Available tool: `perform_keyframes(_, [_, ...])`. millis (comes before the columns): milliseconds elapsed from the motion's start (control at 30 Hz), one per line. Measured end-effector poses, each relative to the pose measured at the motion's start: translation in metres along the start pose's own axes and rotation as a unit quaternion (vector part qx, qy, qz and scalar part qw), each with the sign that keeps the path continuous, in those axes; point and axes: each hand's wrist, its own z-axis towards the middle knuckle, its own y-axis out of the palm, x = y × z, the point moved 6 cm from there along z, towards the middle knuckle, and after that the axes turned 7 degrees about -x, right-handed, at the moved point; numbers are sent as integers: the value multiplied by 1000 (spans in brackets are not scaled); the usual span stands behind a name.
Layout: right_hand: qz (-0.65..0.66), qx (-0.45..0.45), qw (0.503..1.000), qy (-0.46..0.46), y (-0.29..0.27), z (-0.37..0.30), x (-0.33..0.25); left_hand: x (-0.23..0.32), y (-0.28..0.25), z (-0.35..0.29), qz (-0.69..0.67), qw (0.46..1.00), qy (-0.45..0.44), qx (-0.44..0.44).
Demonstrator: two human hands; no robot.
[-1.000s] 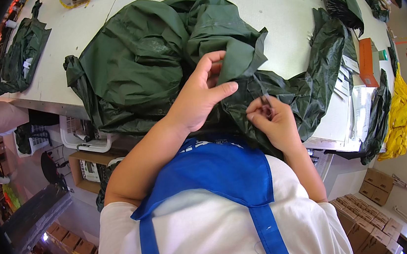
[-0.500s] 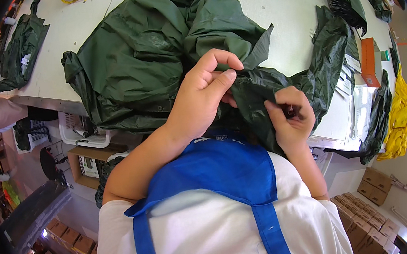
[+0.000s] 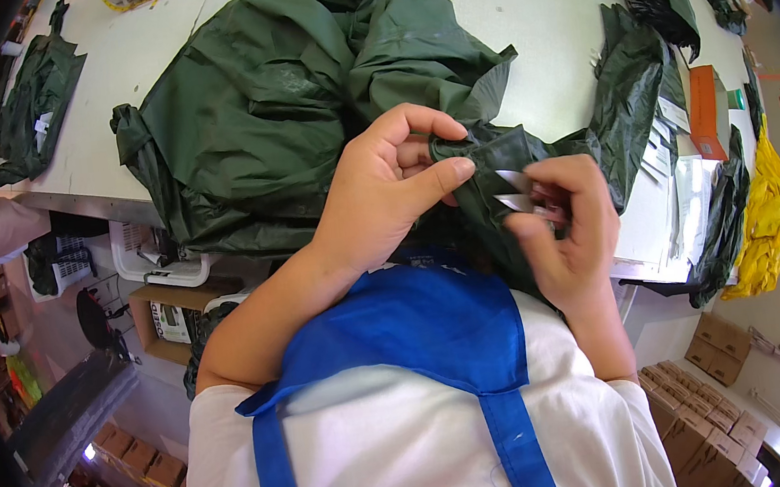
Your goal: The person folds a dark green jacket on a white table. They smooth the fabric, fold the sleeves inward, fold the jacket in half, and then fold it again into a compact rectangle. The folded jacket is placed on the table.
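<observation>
The left hand (image 3: pixel 383 173) is reaching across the near edge of the work surface, and the right hand (image 3: pixel 568 215) is working just to its right. Both are resting above a broad white tabletop (image 3: pixel 556 17) that is filling the far part of the scene. On it, in front of the hands, a large crumpled sheet of glossy dark green fabric (image 3: pixel 252 106) is lying, its folds heaping up to the far left and hanging over the near edge. These folds are standing between the left hand and the far side of the table. At the right, a bright yellow fabric bundle (image 3: pixel 758 214) is hanging by the table's end; at the far left, a dark green folded bundle (image 3: pixel 38 105) is lying. Below the table at the left, a white plastic basket (image 3: pixel 160 272) is standing. An upright orange box (image 3: pixel 705 113) is standing at the right, near some flat white papers (image 3: pixel 656 154).

The left hand is clamping an edge of the green fabric, its thumb and index fingertips staying slightly apart. The right hand is curling closed around small pointed metal snips (image 3: pixel 517 202), whose two blades are spreading apart toward the held fabric.
</observation>
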Motion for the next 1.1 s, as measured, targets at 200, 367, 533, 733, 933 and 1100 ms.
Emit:
perform_keyframes(200, [30,17,996,84,9,10,8,6,5,-5,107,994,-20,-16])
perform_keyframes(367, [-33,65,997,-14,5,9,-8,4,5,-5,139,990,-1,13])
perform_keyframes(533, [6,0,999,48,8,15,2,12,8,-6,248,966,67,4])
perform_keyframes(733, [158,-51,969,181,15,13,19,18,14,-7,321,938,124,-39])
perform_keyframes(933, [371,2,918,142,6,7,18,5,5,-4,192,981,32,-7])
perform_keyframes(1100, [116,45,989,82,-16,-1,22,1,5,-4,81,996,-8,-38])
